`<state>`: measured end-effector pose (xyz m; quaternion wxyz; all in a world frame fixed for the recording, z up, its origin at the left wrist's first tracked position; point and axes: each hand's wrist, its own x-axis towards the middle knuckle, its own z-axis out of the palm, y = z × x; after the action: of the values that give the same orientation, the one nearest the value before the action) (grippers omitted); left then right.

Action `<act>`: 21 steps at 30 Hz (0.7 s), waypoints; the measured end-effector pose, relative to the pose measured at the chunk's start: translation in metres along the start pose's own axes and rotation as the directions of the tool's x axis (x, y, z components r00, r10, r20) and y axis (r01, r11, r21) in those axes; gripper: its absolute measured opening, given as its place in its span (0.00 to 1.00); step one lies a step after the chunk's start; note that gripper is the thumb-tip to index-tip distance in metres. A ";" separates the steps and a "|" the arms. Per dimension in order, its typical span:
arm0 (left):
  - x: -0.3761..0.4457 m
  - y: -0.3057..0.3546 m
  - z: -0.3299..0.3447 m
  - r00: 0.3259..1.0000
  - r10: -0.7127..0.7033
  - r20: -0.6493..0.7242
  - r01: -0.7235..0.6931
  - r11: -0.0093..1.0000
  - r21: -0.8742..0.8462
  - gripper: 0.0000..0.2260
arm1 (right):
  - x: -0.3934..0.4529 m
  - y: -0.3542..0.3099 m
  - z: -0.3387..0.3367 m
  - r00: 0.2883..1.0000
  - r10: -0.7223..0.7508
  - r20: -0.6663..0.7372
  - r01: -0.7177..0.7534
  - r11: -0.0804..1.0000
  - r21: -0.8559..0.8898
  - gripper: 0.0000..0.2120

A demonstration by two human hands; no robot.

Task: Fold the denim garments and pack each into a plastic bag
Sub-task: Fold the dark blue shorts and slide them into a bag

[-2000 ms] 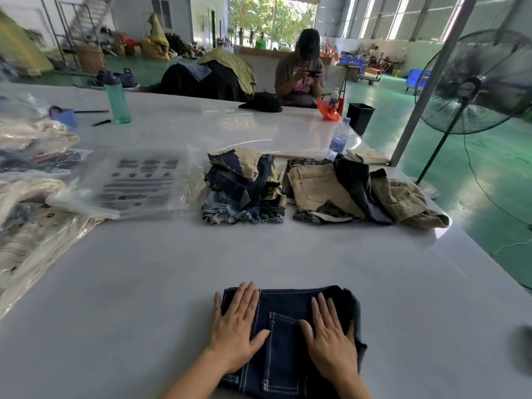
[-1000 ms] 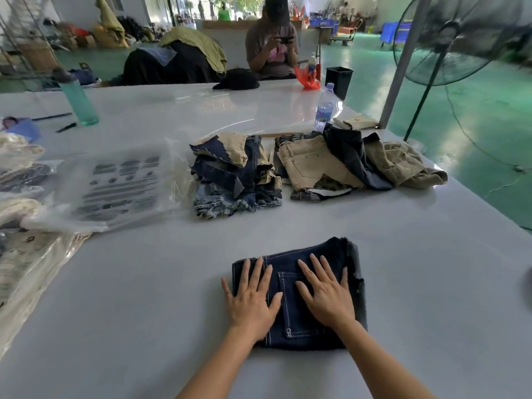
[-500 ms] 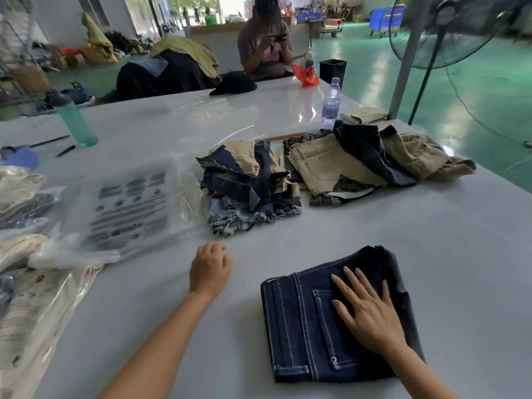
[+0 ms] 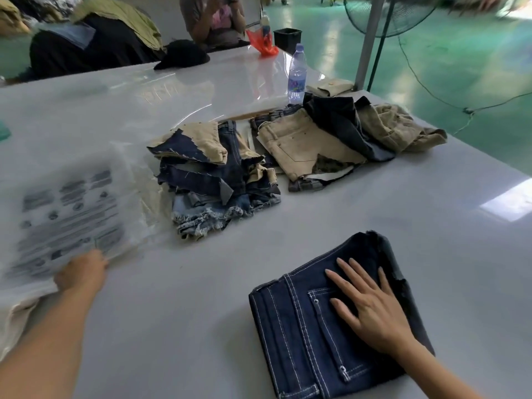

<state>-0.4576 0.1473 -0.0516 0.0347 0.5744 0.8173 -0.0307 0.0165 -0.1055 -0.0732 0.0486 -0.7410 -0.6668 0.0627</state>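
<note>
Head view, seemingly down-forward, close.

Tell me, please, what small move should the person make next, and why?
Probably draw the top plastic bag toward the folded dark denim. The left hand is at the bag's near corner, though its grip is blurred. The right hand lies flat on the denim, which looks folded and is not yet bagged.

Navy shorts (image 4: 305, 335), seemingly white stitching.
</note>
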 end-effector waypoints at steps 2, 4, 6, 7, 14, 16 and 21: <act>-0.002 -0.003 -0.004 0.999 0.002 -0.044 -0.005 0.998 -0.060 0.09 | -0.001 0.000 -0.001 1.000 0.003 -0.002 -0.003 1.000 0.015 0.27; -0.009 -0.003 -0.013 0.994 0.015 -0.110 -0.031 0.989 -0.143 0.10 | -0.003 0.000 -0.002 1.000 0.013 0.012 -0.013 1.000 0.013 0.28; -0.023 0.005 -0.024 0.981 0.003 -0.193 -0.051 0.968 -0.244 0.11 | -0.003 0.000 -0.003 1.000 0.016 0.019 -0.016 1.000 -0.004 0.28; -0.034 0.013 -0.031 0.966 0.009 -0.259 -0.085 0.955 -0.283 0.11 | -0.003 0.000 -0.004 1.000 0.015 0.018 -0.015 1.000 -0.007 0.29; -0.193 0.103 -0.052 0.763 0.342 -0.549 -0.574 0.750 -0.329 0.13 | 0.000 0.001 -0.001 0.999 0.032 0.018 -0.031 0.998 -0.048 0.29; -0.241 0.127 -0.045 0.745 0.411 -0.525 -0.637 0.673 -0.376 0.12 | -0.001 0.000 -0.002 0.999 0.031 0.020 -0.031 0.999 -0.026 0.26; -0.320 0.167 -0.027 0.656 0.639 -0.402 -0.751 0.606 -0.262 0.06 | -0.003 -0.012 -0.008 0.999 0.039 0.016 -0.039 0.998 0.039 0.24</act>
<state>-0.1932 -0.0940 0.0032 0.0518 0.8264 0.5097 0.2336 0.0054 -0.1074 -0.0628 0.0569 -0.7522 -0.6513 0.0822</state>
